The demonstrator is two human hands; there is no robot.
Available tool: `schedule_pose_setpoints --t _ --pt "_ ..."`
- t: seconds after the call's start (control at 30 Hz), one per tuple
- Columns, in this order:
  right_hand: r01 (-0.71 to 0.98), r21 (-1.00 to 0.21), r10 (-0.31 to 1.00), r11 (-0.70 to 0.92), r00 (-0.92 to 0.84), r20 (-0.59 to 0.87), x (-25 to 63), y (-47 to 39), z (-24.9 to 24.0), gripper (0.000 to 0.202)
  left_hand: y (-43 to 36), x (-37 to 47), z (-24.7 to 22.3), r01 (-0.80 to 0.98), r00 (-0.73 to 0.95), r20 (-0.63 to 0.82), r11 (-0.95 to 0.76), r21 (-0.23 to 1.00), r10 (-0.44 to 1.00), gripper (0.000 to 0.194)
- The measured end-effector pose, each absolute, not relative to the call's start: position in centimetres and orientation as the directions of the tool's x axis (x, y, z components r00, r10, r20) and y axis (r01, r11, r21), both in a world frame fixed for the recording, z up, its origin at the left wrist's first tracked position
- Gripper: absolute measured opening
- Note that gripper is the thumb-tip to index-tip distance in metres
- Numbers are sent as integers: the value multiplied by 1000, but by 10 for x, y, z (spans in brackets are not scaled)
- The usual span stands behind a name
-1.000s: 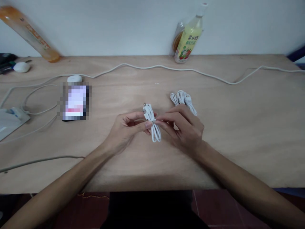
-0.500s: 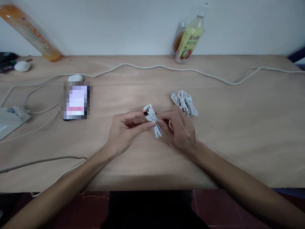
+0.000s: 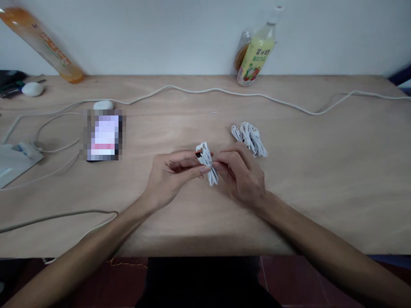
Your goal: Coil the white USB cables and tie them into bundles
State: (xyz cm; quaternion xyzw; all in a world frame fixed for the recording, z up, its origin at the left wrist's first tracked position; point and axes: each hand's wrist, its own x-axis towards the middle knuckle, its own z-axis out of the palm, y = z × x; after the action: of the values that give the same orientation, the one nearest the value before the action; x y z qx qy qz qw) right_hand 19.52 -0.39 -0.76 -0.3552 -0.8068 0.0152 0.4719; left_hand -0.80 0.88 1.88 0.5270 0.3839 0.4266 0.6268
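Pinched between the thumb and fingers of my left hand [image 3: 170, 175] is a white USB cable [image 3: 212, 176], folded into a narrow bundle and gathered at its middle. Its dark plug with an orange inside sticks out at the upper left of the bundle. The fingers of my right hand [image 3: 244, 175] are closed together at the bundle's waist, on a tie whose end I cannot make out well. Just beyond my right hand, more bundled white cables [image 3: 252, 139] lie on the table.
A long white cord [image 3: 205, 90] crosses the wooden table [image 3: 321, 171]. At the left lie a phone [image 3: 104, 137], a white earbud case [image 3: 103, 106] and a pale bag [image 3: 19, 167]. Along the wall stand an orange drink bottle [image 3: 48, 47] and a yellow one [image 3: 258, 51].
The cable bundle has turned slightly in my hands, and my right fingers have drawn closer together at its tie. The other things lie as before.
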Motion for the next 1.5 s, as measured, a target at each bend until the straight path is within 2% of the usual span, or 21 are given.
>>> schedule_pose_setpoints --t 0.2,0.3,0.5,0.67,1.1,1.5 --pt "542 -373 584 753 -289 758 196 -4 -7 11 9 -9 19 -170 384 -50 124 978 922 26" --pt "514 -417 603 750 -269 751 197 -4 -4 9 9 -9 16 -232 423 -43 154 960 905 26" --pt "445 -508 651 737 -265 712 196 -5 0 12 13 -9 7 -329 376 -39 172 929 926 42" --pt "445 -536 674 717 -250 695 196 -4 -1 14 14 -9 9 -360 419 -24 190 913 908 29" --pt "511 -464 643 724 -254 723 194 -7 -4 13 15 -12 10 -352 465 -34 220 910 884 25" --pt "521 -317 524 792 -315 791 198 -6 -3 9 11 -11 20 -299 456 -73 230 926 887 32"
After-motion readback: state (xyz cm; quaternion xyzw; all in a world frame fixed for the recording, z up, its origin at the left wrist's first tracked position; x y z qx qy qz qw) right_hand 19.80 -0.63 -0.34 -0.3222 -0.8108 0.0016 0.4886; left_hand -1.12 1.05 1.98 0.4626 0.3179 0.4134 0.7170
